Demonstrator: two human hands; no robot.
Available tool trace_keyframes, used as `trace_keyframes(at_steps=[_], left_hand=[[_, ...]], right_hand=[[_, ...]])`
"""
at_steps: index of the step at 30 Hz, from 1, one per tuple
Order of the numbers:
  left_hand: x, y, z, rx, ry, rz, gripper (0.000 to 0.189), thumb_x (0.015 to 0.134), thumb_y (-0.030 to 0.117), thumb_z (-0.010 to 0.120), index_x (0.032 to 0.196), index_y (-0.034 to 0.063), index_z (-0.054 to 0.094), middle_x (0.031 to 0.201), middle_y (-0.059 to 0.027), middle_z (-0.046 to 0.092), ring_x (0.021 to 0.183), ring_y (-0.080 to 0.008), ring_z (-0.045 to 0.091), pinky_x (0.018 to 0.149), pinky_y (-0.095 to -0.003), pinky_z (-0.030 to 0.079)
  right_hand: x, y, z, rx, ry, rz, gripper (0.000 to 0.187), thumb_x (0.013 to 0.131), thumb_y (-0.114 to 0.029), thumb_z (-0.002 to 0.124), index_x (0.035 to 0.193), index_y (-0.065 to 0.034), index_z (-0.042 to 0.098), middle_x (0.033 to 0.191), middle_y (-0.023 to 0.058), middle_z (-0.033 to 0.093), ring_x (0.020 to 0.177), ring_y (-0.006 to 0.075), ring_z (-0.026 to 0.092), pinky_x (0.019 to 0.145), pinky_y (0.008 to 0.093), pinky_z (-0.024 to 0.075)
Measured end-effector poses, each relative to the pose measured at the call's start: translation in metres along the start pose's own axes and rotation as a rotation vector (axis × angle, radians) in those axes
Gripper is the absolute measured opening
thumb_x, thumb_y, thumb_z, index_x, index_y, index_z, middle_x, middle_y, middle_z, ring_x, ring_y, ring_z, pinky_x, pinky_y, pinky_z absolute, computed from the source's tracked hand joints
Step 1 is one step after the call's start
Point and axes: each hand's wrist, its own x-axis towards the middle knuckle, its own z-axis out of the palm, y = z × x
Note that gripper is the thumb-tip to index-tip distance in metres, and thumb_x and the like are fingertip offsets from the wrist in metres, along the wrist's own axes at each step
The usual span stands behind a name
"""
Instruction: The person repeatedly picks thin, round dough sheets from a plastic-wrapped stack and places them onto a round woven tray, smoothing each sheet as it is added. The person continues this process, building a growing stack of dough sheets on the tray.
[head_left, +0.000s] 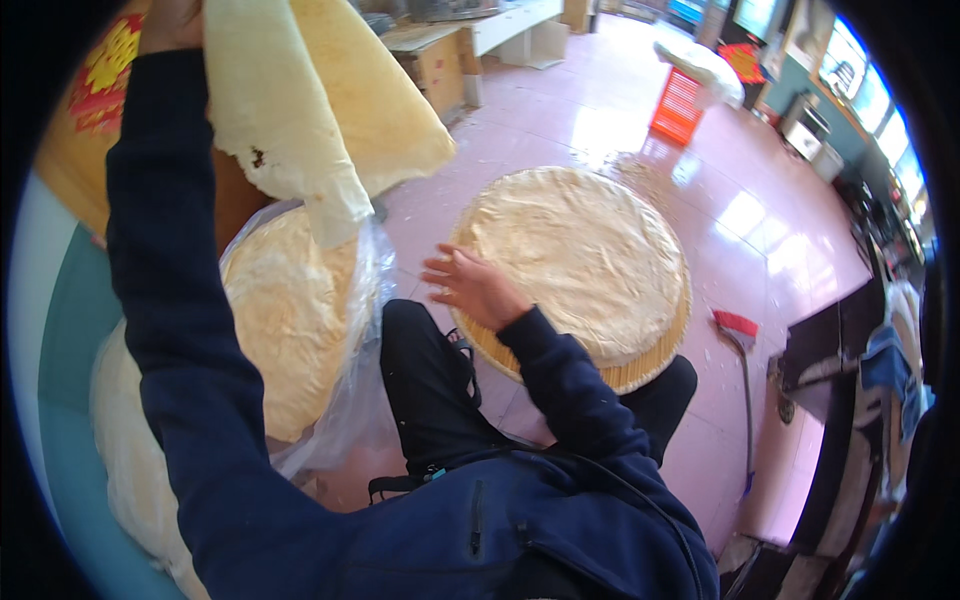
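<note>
My left hand (174, 26), cut by the top left rim of the view, is raised and grips a large thin flatbread sheet (270, 112). The sheet hangs down in folds, with a small torn hole near its lower edge. Under it, a stack of flatbreads (285, 322) sits in a clear plastic bag (364, 397) by my left knee. My right hand (480, 289) is empty with fingers apart, over the left edge of another round flatbread stack (577, 255). That stack rests on a round woven mat (652, 375) in front of my knees.
Another pale wrapped pile (135, 450) lies at the far left. A broom with a red head (735, 326) lies on the tiled floor to the right. An orange plastic crate (675, 109) bears a white bundle (701, 67). Crumbs (641, 180) are scattered beyond the mat.
</note>
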Motion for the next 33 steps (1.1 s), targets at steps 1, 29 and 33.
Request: trace_keyframes(at_steps=[1,29,33], left_hand=[[-0.003,-0.003,0.023,-0.006,-0.05,-0.024,0.031,0.097,0.028,0.055,0.087,0.0012,0.068,0.073,-0.009,0.071,0.059,-0.0183,0.068,0.056,-0.0328,0.057],[0.058,-0.148,0.125,-0.248,0.061,0.185,0.015,0.095,0.008,0.053,0.103,-0.0027,0.059,0.088,-0.0084,0.061,0.081,-0.0185,0.06,0.075,-0.0306,0.05],[0.071,-0.179,0.115,-0.341,0.042,0.096,0.012,0.095,0.011,0.053,0.096,0.0002,0.059,0.086,-0.009,0.061,0.078,-0.0209,0.061,0.075,-0.0322,0.052]], right_hand=[[0.005,0.011,-0.003,0.187,-0.07,0.008,0.074,0.092,-0.04,0.061,0.147,-0.0051,0.026,0.147,0.0214,0.036,0.135,0.0346,0.037,0.108,0.0522,0.0343],[-0.001,-0.068,0.03,-0.797,0.842,-1.009,0.048,0.083,-0.02,0.074,0.121,0.0028,0.053,0.105,0.0101,0.063,0.102,0.0189,0.059,0.086,0.0338,0.0451],[-0.056,-0.109,-0.009,-0.561,0.766,-1.015,0.019,0.093,-0.009,0.06,0.109,0.0006,0.059,0.084,0.0066,0.067,0.075,0.0114,0.063,0.066,0.0242,0.0474]])
